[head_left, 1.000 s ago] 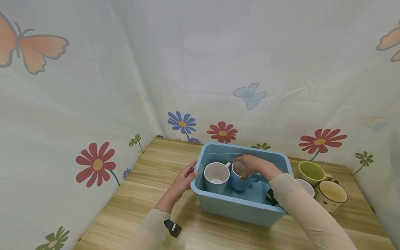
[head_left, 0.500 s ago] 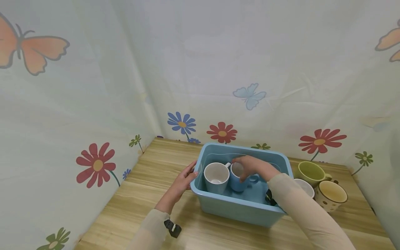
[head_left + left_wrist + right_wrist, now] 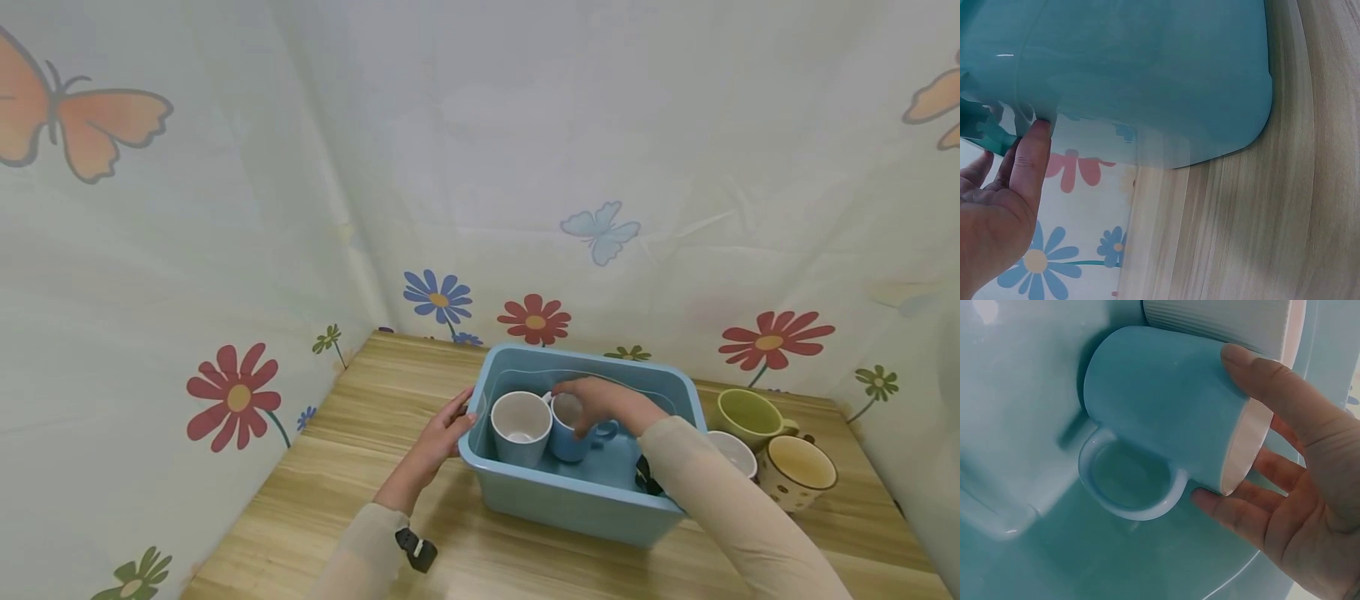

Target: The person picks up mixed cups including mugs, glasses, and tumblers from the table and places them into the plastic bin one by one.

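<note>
- The blue mug (image 3: 567,447) is found inside the blue bin (image 3: 570,510), just beside the ribbed white mug (image 3: 519,453). If it is shifted sideways, the two could be knocked together and chipped; whether they touch cannot be told.
- Its rim is gripped by the right hand (image 3: 609,404), with the thumb laid on the outer wall and the other fingers curled about the far side, partly hidden. If the hold is eased unevenly, the mug could be tipped, since it is held only near the top.
- The blue mug's handle is left ungripped, with a fingertip placed near it; a finger could be caught there as the hand is drawn out.
- The bin's end rim is held by the left hand (image 3: 437,442), between thumb and fingers. If it is pulled harder on that side, the bin could be slid across the tabletop (image 3: 390,375) and both mugs jostled.
- The white cup (image 3: 735,450) is partly covered by the right sleeve (image 3: 723,479) in the head view; if the elbow is swung outward, this cup or the spotted mug (image 3: 789,485) could be bumped.
</note>
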The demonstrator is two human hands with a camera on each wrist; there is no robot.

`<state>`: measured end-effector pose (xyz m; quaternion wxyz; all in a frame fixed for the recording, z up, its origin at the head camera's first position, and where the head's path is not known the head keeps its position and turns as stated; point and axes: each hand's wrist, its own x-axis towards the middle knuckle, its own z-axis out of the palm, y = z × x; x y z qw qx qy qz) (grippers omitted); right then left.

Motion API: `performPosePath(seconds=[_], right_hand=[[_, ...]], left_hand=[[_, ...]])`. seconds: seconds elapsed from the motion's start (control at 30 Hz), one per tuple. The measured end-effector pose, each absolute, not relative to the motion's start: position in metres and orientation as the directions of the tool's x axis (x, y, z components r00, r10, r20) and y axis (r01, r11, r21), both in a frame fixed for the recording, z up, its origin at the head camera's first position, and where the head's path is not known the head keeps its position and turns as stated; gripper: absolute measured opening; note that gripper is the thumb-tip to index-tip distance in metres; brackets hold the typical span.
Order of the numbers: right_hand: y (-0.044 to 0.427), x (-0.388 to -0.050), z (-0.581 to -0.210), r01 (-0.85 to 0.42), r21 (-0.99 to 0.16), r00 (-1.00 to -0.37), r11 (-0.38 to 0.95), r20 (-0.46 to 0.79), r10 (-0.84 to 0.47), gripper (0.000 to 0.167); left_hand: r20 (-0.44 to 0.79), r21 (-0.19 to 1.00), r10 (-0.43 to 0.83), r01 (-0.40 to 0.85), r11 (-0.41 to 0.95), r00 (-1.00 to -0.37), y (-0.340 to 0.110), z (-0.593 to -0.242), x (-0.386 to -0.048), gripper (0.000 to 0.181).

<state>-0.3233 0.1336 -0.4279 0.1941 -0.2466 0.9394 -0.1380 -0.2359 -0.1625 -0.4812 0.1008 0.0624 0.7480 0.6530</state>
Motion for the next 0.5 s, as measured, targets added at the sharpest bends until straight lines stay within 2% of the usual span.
performPosePath(seconds=[0.5], right_hand=[[0.1342, -0.3204, -0.4297, -0.395, -0.384, -0.79, 0.834, -0.322, -0.522, 0.08]], left_hand=[[-0.087, 0.988, 0.217, -0.055, 0.147, -0.972, -0.1608, -0.4757, -0.2328, 0.063]])
